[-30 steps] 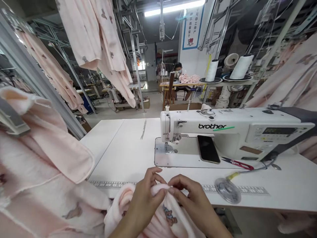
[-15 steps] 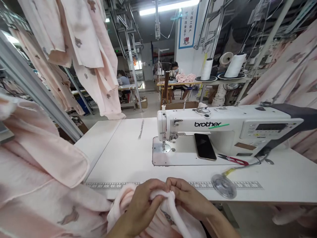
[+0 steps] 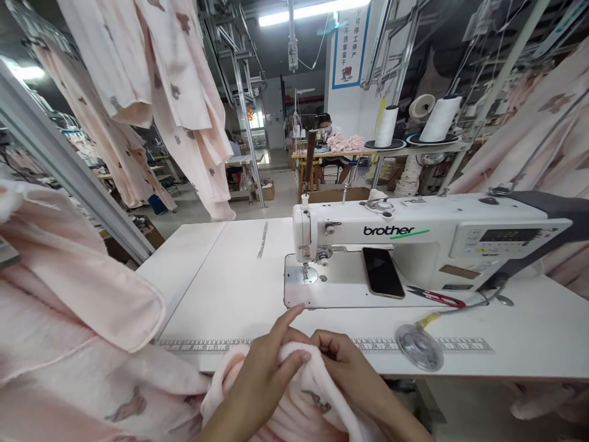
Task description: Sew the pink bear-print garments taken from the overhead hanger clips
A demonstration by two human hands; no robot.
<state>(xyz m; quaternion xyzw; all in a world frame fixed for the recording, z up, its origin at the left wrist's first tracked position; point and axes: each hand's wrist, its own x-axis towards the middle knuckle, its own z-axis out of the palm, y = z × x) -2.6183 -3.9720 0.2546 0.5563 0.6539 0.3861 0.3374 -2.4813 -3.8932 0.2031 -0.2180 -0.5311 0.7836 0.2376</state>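
Watching from afar, I have my left hand (image 3: 267, 368) pinching the folded pink cloth (image 3: 300, 420) between thumb and fingers, index finger extended; my right hand (image 3: 348, 369) grasps it alongside, fingertips partly hidden. The cloth bunches at the worktop (image 3: 230, 288)'s near edge, near the sewing machine (image 3: 432, 218).

This is a garment workshop: a sewing machine (image 3: 432, 212) stands by the far edge of the bench (image 3: 221, 294), a ruler (image 3: 197, 346) runs along the near edge, thread cones (image 3: 440, 120) stand beyond the far edge, garments (image 3: 184, 86) hang past the left, and a person (image 3: 324, 121) sits at another bench (image 3: 327, 156).
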